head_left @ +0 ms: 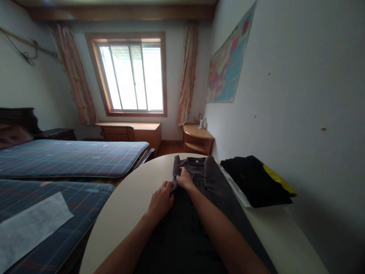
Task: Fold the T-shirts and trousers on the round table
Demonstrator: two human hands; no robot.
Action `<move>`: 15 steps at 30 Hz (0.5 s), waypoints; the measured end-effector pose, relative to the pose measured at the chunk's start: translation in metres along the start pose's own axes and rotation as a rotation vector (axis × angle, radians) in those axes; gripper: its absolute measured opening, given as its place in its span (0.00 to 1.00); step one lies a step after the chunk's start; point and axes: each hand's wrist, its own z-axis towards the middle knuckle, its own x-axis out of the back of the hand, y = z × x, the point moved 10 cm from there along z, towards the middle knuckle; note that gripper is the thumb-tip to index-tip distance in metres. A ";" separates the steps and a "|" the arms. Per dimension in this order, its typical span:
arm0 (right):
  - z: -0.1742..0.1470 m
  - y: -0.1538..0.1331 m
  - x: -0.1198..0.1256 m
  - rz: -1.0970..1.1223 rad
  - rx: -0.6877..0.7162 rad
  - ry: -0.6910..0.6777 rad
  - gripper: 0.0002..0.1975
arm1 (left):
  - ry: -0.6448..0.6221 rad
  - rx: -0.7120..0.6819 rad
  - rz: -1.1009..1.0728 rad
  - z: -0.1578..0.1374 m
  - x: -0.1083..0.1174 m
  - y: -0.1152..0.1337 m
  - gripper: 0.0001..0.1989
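A dark grey shirt [218, 190] lies on the cream round table [122, 201], its collar at the far end with a small pale label inside. Both its sides look turned inward toward the middle near the collar. My left hand [162, 197] has its fingers curled closed on the shirt's left edge. Just beyond it, my right hand [186, 179] pinches the turned-in cloth on the same side, index finger and thumb against the fabric. My forearms cover part of the shirt's lower half.
A stack of folded clothes [251, 182], black, white and yellow, sits right of the shirt by the wall. Two plaid mattresses [85, 156] are at left, with a printed paper sheet [34, 232] on the nearer one. A desk [145, 131] and a corner shelf [198, 132] stand beyond.
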 end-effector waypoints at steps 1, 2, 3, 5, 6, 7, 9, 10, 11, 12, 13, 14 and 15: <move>0.002 0.002 0.000 0.016 -0.002 0.011 0.28 | -0.021 0.057 0.028 -0.002 0.001 -0.003 0.12; 0.004 0.004 0.001 0.034 -0.003 0.025 0.27 | -0.042 0.093 0.035 -0.005 0.002 -0.004 0.11; 0.007 0.006 0.002 0.052 -0.003 0.039 0.27 | -0.053 0.109 0.018 -0.007 0.004 -0.003 0.09; 0.014 0.007 0.008 0.087 0.005 0.069 0.26 | -0.049 0.101 -0.089 -0.011 0.007 0.004 0.08; 0.018 0.008 0.012 0.102 0.013 0.085 0.26 | -0.041 0.081 -0.183 -0.013 0.008 0.010 0.08; 0.022 0.010 0.019 0.116 0.021 0.102 0.26 | -0.042 0.052 -0.303 -0.015 0.007 0.016 0.10; 0.031 0.017 0.034 0.132 0.037 0.137 0.26 | -0.089 -0.022 -0.577 -0.020 0.002 0.034 0.13; 0.035 0.022 0.043 0.133 0.044 0.156 0.26 | -0.129 -0.063 -0.700 -0.023 -0.002 0.043 0.13; 0.038 0.029 0.052 0.129 0.049 0.174 0.26 | -0.163 -0.100 -0.788 -0.026 -0.006 0.052 0.13; 0.040 0.037 0.061 0.121 0.051 0.191 0.26 | -0.185 -0.132 -0.823 -0.029 -0.008 0.059 0.14; 0.040 0.046 0.068 0.107 0.051 0.204 0.25 | -0.188 -0.165 -0.804 -0.032 -0.010 0.064 0.14; 0.040 0.056 0.075 0.088 0.052 0.217 0.24 | -0.183 -0.203 -0.744 -0.035 -0.011 0.068 0.16; 0.039 0.065 0.080 0.070 0.052 0.230 0.22 | -0.180 -0.244 -0.660 -0.038 -0.012 0.073 0.18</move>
